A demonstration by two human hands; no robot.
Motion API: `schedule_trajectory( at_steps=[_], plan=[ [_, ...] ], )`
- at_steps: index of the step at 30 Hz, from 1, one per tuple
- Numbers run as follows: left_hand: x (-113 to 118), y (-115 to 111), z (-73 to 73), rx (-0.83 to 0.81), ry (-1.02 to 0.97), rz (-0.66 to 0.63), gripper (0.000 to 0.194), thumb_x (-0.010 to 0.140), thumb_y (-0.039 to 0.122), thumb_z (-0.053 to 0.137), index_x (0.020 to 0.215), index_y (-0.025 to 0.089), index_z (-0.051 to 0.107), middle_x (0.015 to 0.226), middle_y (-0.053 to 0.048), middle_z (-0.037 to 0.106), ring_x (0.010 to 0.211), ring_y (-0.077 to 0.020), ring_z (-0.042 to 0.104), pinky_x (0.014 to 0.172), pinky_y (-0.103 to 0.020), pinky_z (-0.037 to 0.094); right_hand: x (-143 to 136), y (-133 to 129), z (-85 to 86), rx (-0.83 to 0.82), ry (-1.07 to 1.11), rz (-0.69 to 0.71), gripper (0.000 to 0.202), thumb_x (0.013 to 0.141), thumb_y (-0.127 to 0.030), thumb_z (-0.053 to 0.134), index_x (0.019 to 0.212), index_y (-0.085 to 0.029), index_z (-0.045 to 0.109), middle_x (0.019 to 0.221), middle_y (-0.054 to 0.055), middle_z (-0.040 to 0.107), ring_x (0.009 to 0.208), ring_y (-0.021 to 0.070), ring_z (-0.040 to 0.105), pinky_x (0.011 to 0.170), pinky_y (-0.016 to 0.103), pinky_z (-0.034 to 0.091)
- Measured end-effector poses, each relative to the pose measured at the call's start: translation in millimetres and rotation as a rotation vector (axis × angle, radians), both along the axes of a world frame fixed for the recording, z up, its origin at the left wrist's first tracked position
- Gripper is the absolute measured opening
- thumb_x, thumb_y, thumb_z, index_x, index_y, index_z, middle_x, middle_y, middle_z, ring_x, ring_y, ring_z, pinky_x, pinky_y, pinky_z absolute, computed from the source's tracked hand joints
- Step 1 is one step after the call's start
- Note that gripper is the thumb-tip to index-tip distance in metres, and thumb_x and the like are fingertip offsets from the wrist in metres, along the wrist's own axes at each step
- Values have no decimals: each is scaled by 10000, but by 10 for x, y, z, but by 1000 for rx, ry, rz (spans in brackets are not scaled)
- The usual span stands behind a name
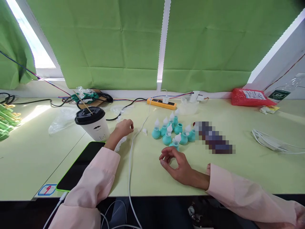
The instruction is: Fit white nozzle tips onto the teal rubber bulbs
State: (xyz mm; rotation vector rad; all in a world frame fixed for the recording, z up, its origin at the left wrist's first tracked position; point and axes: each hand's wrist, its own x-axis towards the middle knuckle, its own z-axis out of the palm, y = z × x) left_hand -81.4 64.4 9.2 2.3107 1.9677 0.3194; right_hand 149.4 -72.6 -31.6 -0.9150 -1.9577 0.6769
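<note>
My left hand [124,127] rests at the table's left middle beside a white paper cup [98,130] with a black lid. Its fingers are curled in, and whatever may be inside them is hidden. A small white tip [144,131] lies just to its right. My right hand [177,165] lies on its side with fingers and thumb bent into a loose ring, and bare table shows through. Right beyond it stand several turquoise squeeze bulbs [167,139], most topped with clear, pointed nozzles. One bulb [178,128] among them has an uncovered mouth.
A phone [84,163] lies left, on a charging cable. A white cable [130,159] runs between my hands to a yellow power strip [162,103]. A clear plastic container [188,107], a red package [252,97] and a coiled white cable [269,141] lie farther back and right.
</note>
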Motion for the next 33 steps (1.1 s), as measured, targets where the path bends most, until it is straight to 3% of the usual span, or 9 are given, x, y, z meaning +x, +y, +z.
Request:
schedule_trajectory(
  at_steps=[3,5,6,8,11,14,18,23,33],
  plan=[
    [-31,-73,175,150,-45,120,195,652,263,464,756,175,602,629,-45,548,623,-170,496,523,-241,334,1,1,1,0,7,5,223,731,-168,490,922,-209,381,746,14,571,571,99,511,538,255,454],
    [45,-182,285,278,-232,118,226,661,294,460,763,156,607,582,-23,519,560,-135,466,515,-233,330,-2,7,-1,-8,19,-2,221,733,-170,490,920,-209,381,738,12,569,572,99,510,538,253,452],
    [113,-252,319,199,-333,4,223,645,305,486,733,146,614,532,-3,489,510,-108,434,498,-222,321,-5,11,-1,-15,28,-11,220,734,-172,491,921,-209,381,735,11,568,569,99,509,537,252,451],
    [288,-407,341,-148,-485,-311,205,608,297,536,695,134,625,467,28,434,455,-71,370,447,-199,286,-10,22,-3,-30,55,-37,228,737,-178,492,933,-209,379,728,9,569,560,96,507,529,247,449],
    [537,-614,290,-529,-558,-683,156,576,252,587,665,131,628,446,49,401,437,-46,329,414,-179,258,-13,39,-7,-40,82,-65,265,737,-193,501,973,-206,382,728,12,573,556,96,516,520,241,452],
    [658,-718,208,-719,-628,-820,165,594,250,597,701,131,636,465,48,412,440,-37,323,411,-173,261,-7,59,-17,0,54,-50,198,741,-188,492,931,-206,442,743,18,573,557,93,528,523,235,456],
    [645,-704,113,-853,-663,-765,198,605,275,603,738,132,635,480,44,430,425,-32,321,380,-167,247,2,74,-25,88,40,-63,159,719,-164,506,872,-196,475,696,3,565,522,85,522,508,222,454],
    [600,-645,32,-827,-685,-594,243,608,314,605,761,127,631,473,53,389,426,-31,318,383,-160,268,7,72,0,222,-32,-58,64,715,-156,509,774,-178,522,642,2,555,510,85,514,498,215,441],
    [600,-637,-61,-1031,-808,-574,220,634,275,581,757,94,613,429,71,329,398,-26,253,381,-181,186,37,129,-13,334,-114,-38,82,737,-165,512,761,-149,589,621,30,584,545,99,526,502,213,426]
  ],
)
